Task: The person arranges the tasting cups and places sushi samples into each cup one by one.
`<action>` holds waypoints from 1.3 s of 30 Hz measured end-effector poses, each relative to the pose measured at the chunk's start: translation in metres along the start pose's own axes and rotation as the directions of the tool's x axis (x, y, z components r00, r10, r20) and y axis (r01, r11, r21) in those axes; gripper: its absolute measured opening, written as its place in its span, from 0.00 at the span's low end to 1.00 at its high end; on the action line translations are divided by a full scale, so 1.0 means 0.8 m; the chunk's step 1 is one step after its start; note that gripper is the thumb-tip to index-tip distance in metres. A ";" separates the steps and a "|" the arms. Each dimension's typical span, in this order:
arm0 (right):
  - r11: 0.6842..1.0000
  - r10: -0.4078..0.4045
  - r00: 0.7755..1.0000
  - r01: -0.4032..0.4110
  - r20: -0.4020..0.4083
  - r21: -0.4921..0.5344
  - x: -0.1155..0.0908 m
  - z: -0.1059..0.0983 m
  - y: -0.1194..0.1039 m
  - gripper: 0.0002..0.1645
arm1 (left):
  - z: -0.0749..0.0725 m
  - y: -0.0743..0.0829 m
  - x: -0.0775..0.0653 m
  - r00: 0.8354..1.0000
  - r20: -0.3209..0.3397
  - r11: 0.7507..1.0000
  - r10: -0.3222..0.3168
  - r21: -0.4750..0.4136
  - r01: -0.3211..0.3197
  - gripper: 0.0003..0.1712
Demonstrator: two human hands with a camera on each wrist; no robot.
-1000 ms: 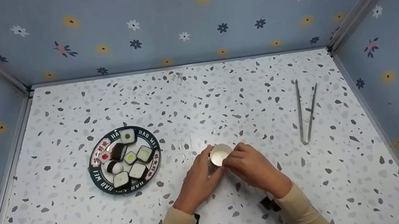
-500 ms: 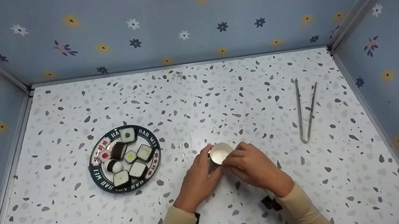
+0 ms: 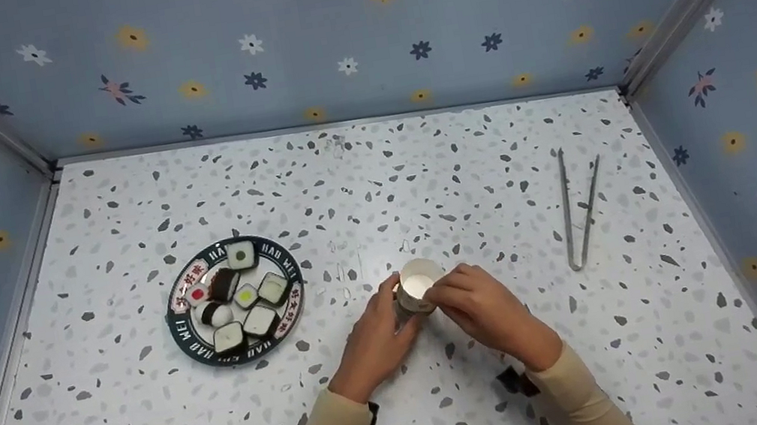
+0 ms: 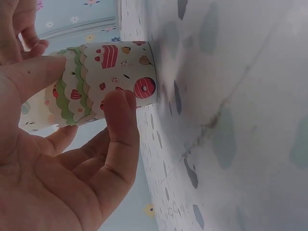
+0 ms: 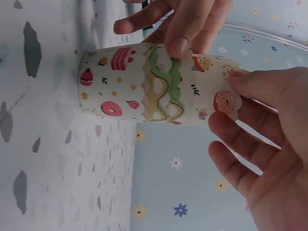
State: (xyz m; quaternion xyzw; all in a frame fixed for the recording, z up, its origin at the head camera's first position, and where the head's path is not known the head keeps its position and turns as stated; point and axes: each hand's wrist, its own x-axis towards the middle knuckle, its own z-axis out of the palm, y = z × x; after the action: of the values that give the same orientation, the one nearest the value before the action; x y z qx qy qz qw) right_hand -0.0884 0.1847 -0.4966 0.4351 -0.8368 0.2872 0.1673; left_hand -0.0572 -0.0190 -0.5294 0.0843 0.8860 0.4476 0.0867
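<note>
At the front middle of the table, a lower paper cup point(image 5: 113, 82) printed with cakes and doughnuts stands upright. Layered scalloped rims in green and cream show at its top. My left hand point(image 3: 372, 339) holds it around the side, thumb near the rims, as the left wrist view shows. Rising out of these rims is an upper paper cup point(image 5: 202, 86) with the same print, partly nested inside. With thumb and fingertips my right hand point(image 3: 492, 308) pinches the upper cup's rim. Its white inside faces up in the head view.
To the left lies a round dark-rimmed plate point(image 3: 184, 342) with several sushi pieces point(image 3: 260, 321). Metal tongs point(image 3: 567, 213) lie spread on the right. Flowered blue walls point(image 3: 349, 27) border the speckled table point(image 3: 464, 176) at the back and both sides.
The upper cup has risen partway out of the lower cup, with my right hand moving slightly up and right. My left hand stays in place around the lower cup.
</note>
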 end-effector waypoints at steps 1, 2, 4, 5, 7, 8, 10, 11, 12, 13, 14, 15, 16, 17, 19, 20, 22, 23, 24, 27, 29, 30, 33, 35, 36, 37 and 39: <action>1.000 -0.012 1.000 0.012 -0.017 0.013 0.002 -0.001 0.001 0.09 | 0.000 0.000 0.000 1.000 0.000 1.000 0.001 0.002 -0.001 0.40; 0.999 -0.026 0.999 0.027 -0.035 0.026 0.005 -0.002 0.002 0.09 | -0.001 -0.001 0.000 1.000 0.001 1.000 0.000 0.003 0.000 0.40; 0.998 -0.045 0.997 0.048 -0.061 0.048 0.012 -0.006 0.006 0.09 | -0.003 -0.002 0.000 1.000 0.001 1.000 0.003 0.002 -0.003 0.40; 0.997 -0.056 0.996 0.060 -0.073 0.051 0.017 -0.007 0.009 0.09 | -0.004 -0.003 -0.001 1.000 0.000 1.000 0.002 0.000 -0.002 0.40; 0.996 -0.071 0.994 0.076 -0.086 0.050 0.030 -0.008 0.017 0.09 | -0.007 -0.005 -0.002 1.000 -0.006 1.000 0.000 -0.008 0.000 0.40; 0.996 -0.075 0.993 0.079 -0.088 0.045 0.037 -0.008 0.022 0.09 | -0.008 -0.006 -0.002 1.000 -0.007 1.000 0.002 -0.014 -0.002 0.39; 0.996 -0.078 0.993 0.080 -0.085 0.026 0.052 -0.006 0.035 0.09 | -0.010 -0.007 -0.002 1.000 -0.007 1.000 0.003 -0.029 -0.003 0.39; 0.997 -0.074 0.994 0.076 -0.078 0.022 0.059 -0.005 0.042 0.09 | -0.010 -0.008 -0.002 1.000 -0.007 0.999 0.004 -0.035 -0.004 0.39; 0.998 -0.065 0.996 0.067 -0.068 0.015 0.067 -0.003 0.049 0.09 | -0.010 -0.009 -0.002 1.000 -0.007 0.999 0.004 -0.039 -0.004 0.38; 0.998 -0.057 0.997 0.058 -0.059 0.009 0.075 0.000 0.057 0.08 | -0.011 -0.009 -0.002 1.000 -0.006 0.999 0.003 -0.043 -0.004 0.38; 0.999 -0.046 0.998 0.047 -0.046 0.000 0.082 0.003 0.065 0.08 | -0.010 -0.009 -0.002 1.000 -0.004 0.999 0.002 -0.044 -0.003 0.38; 0.999 -0.033 0.999 0.033 -0.029 -0.010 0.090 0.007 0.072 0.08 | -0.010 -0.009 -0.003 1.000 -0.004 0.999 0.000 -0.043 0.000 0.38; 1.000 -0.014 1.000 0.014 -0.005 -0.017 0.097 0.010 0.079 0.08 | -0.010 -0.008 -0.003 1.000 -0.004 0.999 -0.001 -0.041 0.001 0.38; 1.000 0.007 1.000 -0.006 0.019 -0.023 0.104 0.014 0.085 0.08 | -0.009 -0.008 -0.003 1.000 -0.005 0.999 -0.002 -0.038 0.002 0.38; 0.999 0.044 0.997 -0.042 0.069 -0.030 0.118 0.023 0.096 0.08 | -0.008 -0.006 -0.003 1.000 -0.002 0.999 -0.003 -0.033 0.003 0.38; 0.997 0.067 0.993 -0.064 0.098 -0.031 0.125 0.027 0.101 0.08 | -0.007 -0.005 -0.003 1.000 0.001 1.000 -0.003 -0.029 0.003 0.38; 0.994 0.112 0.982 -0.109 0.152 -0.032 0.137 0.036 0.110 0.08 | -0.006 -0.004 -0.003 1.000 0.007 1.000 0.000 -0.026 0.000 0.38; 0.991 0.132 0.976 -0.128 0.174 -0.032 0.144 0.040 0.114 0.08 | -0.006 -0.003 -0.003 1.000 0.011 1.000 0.000 -0.026 0.001 0.38; 0.988 0.153 0.969 -0.149 0.194 -0.033 0.149 0.045 0.119 0.09 | -0.006 -0.002 -0.002 1.000 0.016 1.000 -0.001 -0.026 0.002 0.39; 0.977 0.214 0.946 -0.211 0.246 -0.039 0.164 0.060 0.132 0.09 | -0.006 0.000 -0.001 1.000 0.023 0.999 -0.007 -0.031 0.008 0.39; 0.969 0.246 0.929 -0.242 0.277 -0.048 0.171 0.070 0.140 0.10 | -0.006 0.000 0.000 1.000 0.026 0.999 -0.010 -0.035 0.011 0.39; 0.965 0.260 0.921 -0.256 0.291 -0.053 0.173 0.075 0.143 0.10 | -0.006 0.000 0.000 1.000 0.027 0.999 -0.009 -0.037 0.010 0.39; 0.956 0.293 0.899 -0.285 0.326 -0.074 0.177 0.085 0.149 0.10 | -0.005 0.000 -0.001 1.000 0.027 0.999 -0.001 -0.043 0.002 0.38; 0.951 0.307 0.889 -0.295 0.340 -0.090 0.179 0.089 0.152 0.10 | -0.004 -0.001 -0.001 1.000 0.030 0.999 0.010 -0.047 -0.008 0.38; 0.949 0.314 0.885 -0.300 0.344 -0.096 0.179 0.091 0.153 0.10 | -0.004 0.000 -0.002 0.999 0.030 0.999 0.013 -0.050 -0.012 0.38; 0.947 0.321 0.881 -0.305 0.347 -0.101 0.179 0.093 0.153 0.10 | -0.004 -0.001 -0.002 0.999 0.031 0.999 0.018 -0.052 -0.016 0.38; 0.943 0.332 0.875 -0.312 0.353 -0.114 0.180 0.095 0.153 0.10 | -0.004 -0.001 -0.003 0.999 0.031 0.998 0.022 -0.055 -0.021 0.38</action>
State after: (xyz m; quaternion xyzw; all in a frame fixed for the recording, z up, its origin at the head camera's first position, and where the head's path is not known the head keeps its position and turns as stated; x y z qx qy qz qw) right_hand -0.2730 0.1022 -0.5207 0.3312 -0.9212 0.2021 -0.0307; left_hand -0.0556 -0.0226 -0.5280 0.0985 0.8710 0.4711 0.0982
